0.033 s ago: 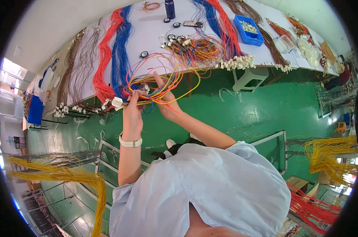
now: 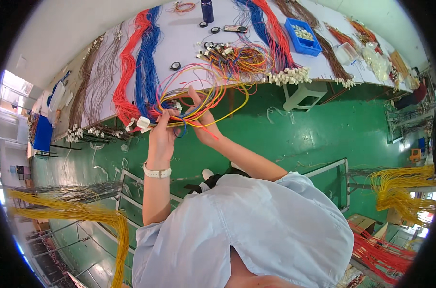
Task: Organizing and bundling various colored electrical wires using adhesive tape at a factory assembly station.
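Note:
At the table's front edge I hold a looped wire harness (image 2: 208, 106) of red, yellow, blue and pink wires. My left hand (image 2: 161, 137) is closed on the left end of the loops, thumb on top, beside a white connector (image 2: 143, 123). My right hand (image 2: 203, 124) grips the lower right of the loops, one finger pointing up through them; the wires partly hide its other fingers. Just behind, long bundles of red wires (image 2: 126, 72) and blue wires (image 2: 147, 62) hang toward the table edge.
Farther back on the table (image 2: 179, 43) lie a heap of coiled harnesses (image 2: 239, 61), black tape rolls (image 2: 175, 66), a dark bottle (image 2: 207, 10) and a blue bin (image 2: 303, 37) of connectors. A stool (image 2: 304, 96) stands under the table; yellow wires (image 2: 117, 230) hang on a rack at left.
My left wrist has shifted slightly to the left. The harness loops have moved a little to the right; both hands keep their hold.

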### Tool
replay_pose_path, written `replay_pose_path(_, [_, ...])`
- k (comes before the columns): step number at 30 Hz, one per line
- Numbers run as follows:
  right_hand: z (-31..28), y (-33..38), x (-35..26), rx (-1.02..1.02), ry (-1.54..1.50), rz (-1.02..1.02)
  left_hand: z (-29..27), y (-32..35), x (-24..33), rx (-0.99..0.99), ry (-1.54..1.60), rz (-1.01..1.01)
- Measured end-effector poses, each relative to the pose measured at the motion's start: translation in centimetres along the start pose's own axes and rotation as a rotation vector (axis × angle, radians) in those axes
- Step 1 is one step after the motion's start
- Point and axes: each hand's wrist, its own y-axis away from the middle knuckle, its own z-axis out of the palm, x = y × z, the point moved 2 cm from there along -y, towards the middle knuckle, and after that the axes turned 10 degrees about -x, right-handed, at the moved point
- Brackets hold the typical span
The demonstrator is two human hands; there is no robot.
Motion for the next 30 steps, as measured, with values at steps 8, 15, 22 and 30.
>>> replay_pose_path(8, [-2.3, 3.9, 2.4, -0.153, 0.61, 0.127, -3.0, -1.7, -1.1, -0.157, 0.07, -0.186])
replay_pose_path(15, [-1.0, 8.2, -11.8, -0.967, 0.31, 0.454, -4.4, -2.7, -3.3, -0.112, 0.224, -0.074])
replay_pose_path(22, [-1.3, 1.0, -1.7, -0.097, -0.722, 0.908, 0.0, -1.1, -2.0, -0.222, 0.167, -0.167])
replay_pose_path(30, [2.2, 1.0, -6.3, -0.099, 0.139, -0.045, -1.9, -1.4, -4.1, 0.187, 0.166, -0.132])
